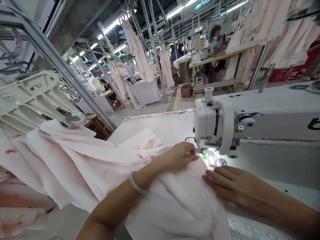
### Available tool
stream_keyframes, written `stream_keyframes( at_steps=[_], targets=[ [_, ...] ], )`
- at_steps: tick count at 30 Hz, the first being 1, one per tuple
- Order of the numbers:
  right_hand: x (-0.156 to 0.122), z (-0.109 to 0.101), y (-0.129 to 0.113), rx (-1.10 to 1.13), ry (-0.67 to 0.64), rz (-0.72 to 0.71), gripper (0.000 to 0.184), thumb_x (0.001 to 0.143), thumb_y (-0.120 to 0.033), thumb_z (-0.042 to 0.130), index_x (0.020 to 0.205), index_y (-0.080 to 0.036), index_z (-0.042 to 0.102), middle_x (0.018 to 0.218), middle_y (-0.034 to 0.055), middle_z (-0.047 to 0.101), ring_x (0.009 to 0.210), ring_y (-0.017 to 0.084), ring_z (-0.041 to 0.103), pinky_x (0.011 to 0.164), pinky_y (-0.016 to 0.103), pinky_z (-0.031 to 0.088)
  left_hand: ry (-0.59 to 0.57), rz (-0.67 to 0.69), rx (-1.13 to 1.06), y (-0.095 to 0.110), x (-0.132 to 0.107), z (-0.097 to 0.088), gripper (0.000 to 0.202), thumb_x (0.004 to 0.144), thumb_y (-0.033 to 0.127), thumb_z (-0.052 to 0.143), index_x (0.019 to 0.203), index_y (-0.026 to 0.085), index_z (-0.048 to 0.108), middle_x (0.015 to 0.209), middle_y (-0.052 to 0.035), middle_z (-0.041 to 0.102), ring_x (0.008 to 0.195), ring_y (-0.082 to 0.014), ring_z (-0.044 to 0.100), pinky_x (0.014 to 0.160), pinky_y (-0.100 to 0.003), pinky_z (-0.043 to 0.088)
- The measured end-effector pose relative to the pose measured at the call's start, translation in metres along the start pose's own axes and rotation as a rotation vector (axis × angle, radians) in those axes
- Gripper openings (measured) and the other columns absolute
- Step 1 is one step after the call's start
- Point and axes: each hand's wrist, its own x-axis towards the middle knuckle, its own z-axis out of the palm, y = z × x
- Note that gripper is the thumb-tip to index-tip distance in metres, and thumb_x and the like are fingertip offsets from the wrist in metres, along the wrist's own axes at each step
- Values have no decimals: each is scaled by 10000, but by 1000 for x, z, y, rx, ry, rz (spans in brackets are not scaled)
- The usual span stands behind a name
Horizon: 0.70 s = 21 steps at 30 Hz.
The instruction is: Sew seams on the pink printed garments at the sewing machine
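A pale pink, patterned fabric piece (pixel 185 200) spreads over the sewing table and drapes down toward me. My left hand (pixel 178 156), with a bangle on its wrist, pinches the fabric's far edge just left of the needle area. Lying on the right edge of the cloth is my right hand (pixel 225 181), its fingers stretched out and close together. The white sewing machine (pixel 207 123) stands just beyond both hands, its lamp lighting the needle plate. Bright yellow-green pieces (pixel 204 154) show by the presser foot. Fingertips of the left hand are partly hidden.
At left, a cream hanger clamp rack (pixel 32 96) holds more pink cloth (pixel 50 150). A metal post (pixel 62 73) slants behind it. The white table (pixel 160 125) has a taped back edge. Beyond are hanging garments (pixel 140 50), other workstations and a seated person (pixel 216 43).
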Motion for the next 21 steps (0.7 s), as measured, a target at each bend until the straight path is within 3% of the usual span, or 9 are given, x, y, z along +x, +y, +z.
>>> stream_keyframes(
  at_steps=[3, 7, 11, 14, 17, 21],
  targets=[
    [-4, -1, 7, -26, 67, 21, 311, 1167, -73, 420, 1261, -78, 717, 1138, 120, 813, 961, 248, 710, 875, 397, 584, -22, -82, -154, 5, 9, -5, 158, 1086, 355, 647, 1113, 208, 698, 1093, -24, 771, 828, -165, 684, 764, -273, 559],
    [-10, 7, 15, 82, 33, 149, 338, 1113, -31, 425, 1259, -114, 718, 1167, 132, 831, 1019, 244, 759, 875, 370, 622, -43, -221, -242, 9, 25, 3, 87, 984, 277, 728, 1018, 198, 746, 1006, -2, 779, 639, -128, 608, 600, -251, 471],
    [-14, 12, 10, 210, -19, 234, 340, 1031, 4, 515, 1217, -170, 740, 1163, 111, 839, 1037, 244, 782, 876, 356, 648, 21, -243, -238, 11, 23, 8, 163, 864, 263, 876, 952, 198, 756, 932, 1, 774, 741, -157, 663, 671, -242, 495],
    [-10, 11, -2, 232, 7, 239, 263, 1098, -58, 527, 1127, -189, 753, 1069, 82, 844, 990, 245, 777, 880, 366, 657, 3, -250, -284, 13, 9, 9, 242, 829, 282, 915, 958, 208, 725, 911, 27, 758, 692, -136, 655, 683, -242, 499],
    [-5, 6, -12, 223, 35, 230, 349, 1180, -96, 420, 1154, -177, 759, 1066, 56, 851, 944, 215, 783, 929, 363, 657, -42, -265, -354, 14, -5, 13, 193, 876, 308, 855, 960, 216, 707, 863, 57, 726, 592, -105, 620, 672, -245, 496],
    [-7, 1, -12, 170, 53, 225, 365, 1191, -78, 398, 1242, -158, 751, 1136, 64, 865, 1015, 200, 809, 987, 356, 651, -24, -246, -293, 15, -9, 20, 99, 963, 316, 733, 982, 219, 738, 804, 52, 717, 614, -121, 634, 728, -248, 519]
  ],
)
